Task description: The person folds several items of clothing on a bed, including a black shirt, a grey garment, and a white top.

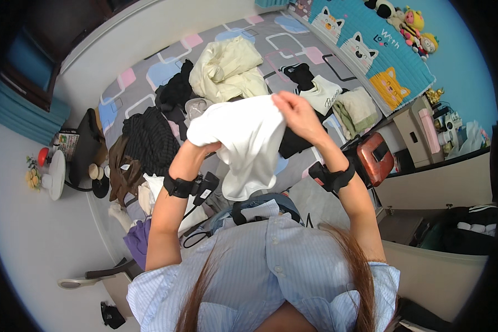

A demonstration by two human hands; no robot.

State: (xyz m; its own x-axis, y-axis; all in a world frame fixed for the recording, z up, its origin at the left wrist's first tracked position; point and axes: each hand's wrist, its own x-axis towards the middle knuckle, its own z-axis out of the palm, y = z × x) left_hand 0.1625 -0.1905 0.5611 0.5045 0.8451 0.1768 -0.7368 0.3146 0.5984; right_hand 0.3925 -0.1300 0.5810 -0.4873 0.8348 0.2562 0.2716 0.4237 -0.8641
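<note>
A white cloth garment hangs between my two hands above the bed. My left hand is mostly hidden under the garment's left part; how its fingers lie cannot be seen. Pinched at the upper right corner, the garment is held by my right hand. Beyond it on the bed lies a bunched cream-coloured cloth, with black clothing to its left. A white top with black lettering and a folded green and white cloth lie to the right. A black striped garment is at left.
Brown clothing and a purple cloth lie near the bed's left side. On the right stand a reddish-brown glossy case and an open drawer holding dark clothes. A white round side table is at far left.
</note>
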